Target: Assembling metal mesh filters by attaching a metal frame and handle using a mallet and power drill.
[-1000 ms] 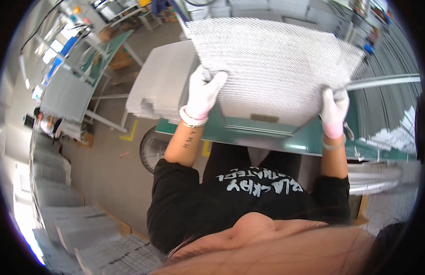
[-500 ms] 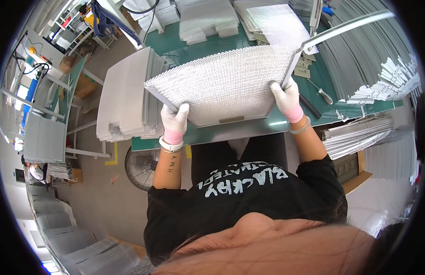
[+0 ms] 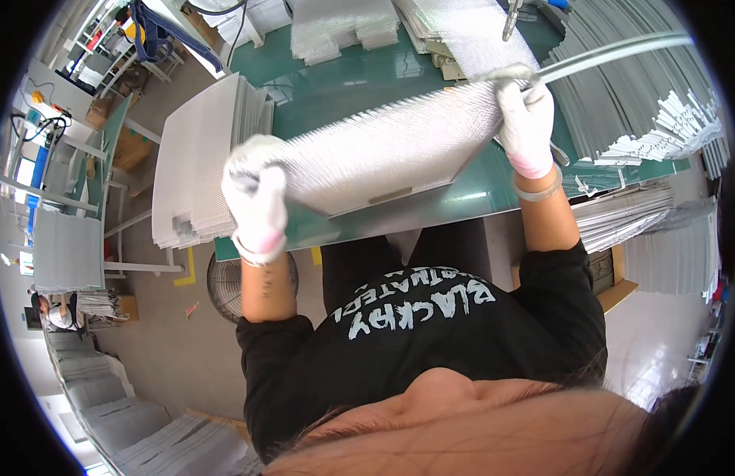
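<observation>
A silver mesh panel (image 3: pixel 399 151) with metal edging is held tilted above the green table, its near edge low over the front of the tabletop. My left hand (image 3: pixel 258 194), in a white glove with a pink cuff, is closed round the panel's far left corner and somewhat blurred. At the far right corner, my gloved right hand (image 3: pixel 528 123) is closed where the panel meets a long metal edging strip (image 3: pixel 621 55), which sticks out to the right. The fingers cover both corners. A screwdriver (image 3: pixel 559 155) lies partly hidden beside my right wrist.
The green table (image 3: pixel 336 95) carries a stack of mesh sheets (image 3: pixel 197 159) at left and more mesh sheets (image 3: pixel 344 28) at the back. Many metal strips (image 3: pixel 621 103) are piled at right. A hanging tool (image 3: pixel 511 20) is behind the panel. A floor fan (image 3: pixel 233 289) stands below left.
Both hands have moved from the panel's sides up to its far corners, the left one leftward and the right one upward. The panel has tipped lower.
</observation>
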{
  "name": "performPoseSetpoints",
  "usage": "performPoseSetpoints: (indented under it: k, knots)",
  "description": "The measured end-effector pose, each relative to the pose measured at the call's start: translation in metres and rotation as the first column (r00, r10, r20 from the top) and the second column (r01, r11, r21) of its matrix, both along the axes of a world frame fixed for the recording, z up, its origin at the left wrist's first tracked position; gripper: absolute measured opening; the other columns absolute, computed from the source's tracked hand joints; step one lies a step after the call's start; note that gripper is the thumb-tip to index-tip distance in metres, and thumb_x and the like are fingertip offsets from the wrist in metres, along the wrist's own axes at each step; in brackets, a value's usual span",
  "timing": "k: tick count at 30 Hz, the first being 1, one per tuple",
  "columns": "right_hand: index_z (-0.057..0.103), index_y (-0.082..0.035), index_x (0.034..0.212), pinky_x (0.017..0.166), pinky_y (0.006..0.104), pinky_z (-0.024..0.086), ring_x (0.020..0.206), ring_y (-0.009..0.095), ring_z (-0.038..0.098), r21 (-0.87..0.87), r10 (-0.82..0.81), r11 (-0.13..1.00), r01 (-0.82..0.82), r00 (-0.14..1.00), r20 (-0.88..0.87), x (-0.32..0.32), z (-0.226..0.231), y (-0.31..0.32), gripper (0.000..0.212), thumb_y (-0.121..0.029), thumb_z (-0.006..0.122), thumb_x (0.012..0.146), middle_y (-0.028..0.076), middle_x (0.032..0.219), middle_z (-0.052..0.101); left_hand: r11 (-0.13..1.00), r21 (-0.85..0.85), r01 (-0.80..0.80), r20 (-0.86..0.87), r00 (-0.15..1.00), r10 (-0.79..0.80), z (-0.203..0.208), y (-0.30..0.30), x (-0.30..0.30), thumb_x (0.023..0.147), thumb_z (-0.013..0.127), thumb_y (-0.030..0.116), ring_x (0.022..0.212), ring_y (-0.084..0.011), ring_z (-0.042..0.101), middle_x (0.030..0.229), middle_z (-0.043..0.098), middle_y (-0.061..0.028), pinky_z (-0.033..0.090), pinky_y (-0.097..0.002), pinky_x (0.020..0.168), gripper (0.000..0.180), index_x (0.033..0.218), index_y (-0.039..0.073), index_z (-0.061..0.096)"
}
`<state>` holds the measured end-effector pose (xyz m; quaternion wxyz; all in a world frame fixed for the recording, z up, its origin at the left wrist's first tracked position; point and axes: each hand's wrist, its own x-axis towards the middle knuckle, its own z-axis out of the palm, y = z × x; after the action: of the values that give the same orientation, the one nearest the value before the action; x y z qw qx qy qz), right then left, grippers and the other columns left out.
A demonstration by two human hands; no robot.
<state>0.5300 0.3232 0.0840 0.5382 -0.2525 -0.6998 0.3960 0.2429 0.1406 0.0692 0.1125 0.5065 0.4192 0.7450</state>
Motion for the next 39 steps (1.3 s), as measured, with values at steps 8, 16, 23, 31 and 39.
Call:
performPoseSetpoints:
  k: [8,16,23,31,39]
  knots:
    - [0.063,-0.006,0.089,0.059,0.0348,0.055,0.063,0.023,0.067,0.28,0.459,0.875,-0.394,0.86,-0.223,0.035,-0.03,-0.052,0.03,-0.035,0.063,0.097,0.008,0.072,0.067,0.656,-0.513,0.553,-0.39,0.53,-0.752,-0.075,-0.018,-0.022,0.083,0.059,0.006,0.105,-0.0341,0.064,0.115,0.067,-0.0169,0.05,-0.0407,0.092,0.03,0.111,0.001,0.067]
    - [0.057,-0.011,0.088,0.061,0.0357,0.049,0.068,0.022,0.066,0.322,0.565,0.792,-0.52,0.822,-0.063,0.071,-0.045,-0.087,0.042,-0.052,0.064,0.091,0.005,0.078,0.067,0.661,-0.748,0.064,-0.604,0.348,-0.717,-0.114,-0.014,-0.022,0.078,0.066,0.015,0.129,-0.0375,0.047,0.135,0.053,-0.0155,0.038,-0.0451,0.108,0.053,0.129,0.009,0.055]
    - [0.057,-0.01,0.088,0.061,0.0355,0.048,0.069,0.024,0.065,0.354,0.574,0.776,-0.522,0.817,-0.054,0.077,-0.051,-0.088,0.046,-0.056,0.061,0.091,0.007,0.082,0.068,0.628,-0.757,0.181,-0.548,0.346,-0.761,-0.121,-0.006,-0.024,0.078,0.062,0.009,0.134,-0.0363,0.042,0.14,0.051,-0.0118,0.034,-0.0463,0.112,0.049,0.127,0.011,0.056]
    - [0.058,-0.009,0.089,0.061,0.0357,0.049,0.068,0.024,0.065,0.304,0.593,0.773,-0.556,0.804,-0.037,0.077,-0.047,-0.088,0.047,-0.056,0.062,0.092,0.009,0.08,0.067,0.712,-0.647,-0.272,-0.76,0.301,-0.576,-0.123,-0.024,-0.015,0.078,0.062,0.001,0.098,-0.0345,0.057,0.096,0.058,-0.0116,0.046,-0.0447,0.092,0.05,0.126,0.008,0.053]
    - [0.058,-0.008,0.081,0.061,0.0362,0.052,0.064,0.024,0.065,0.202,0.349,0.927,-0.315,0.923,-0.163,0.051,-0.033,-0.072,0.041,-0.046,0.062,0.095,0.009,0.072,0.066,0.62,-0.749,0.232,-0.469,0.476,-0.744,-0.02,-0.036,-0.01,0.08,0.067,0.004,0.109,-0.0306,0.06,0.113,0.064,-0.0161,0.048,-0.0405,0.092,0.039,0.119,0.002,0.058]
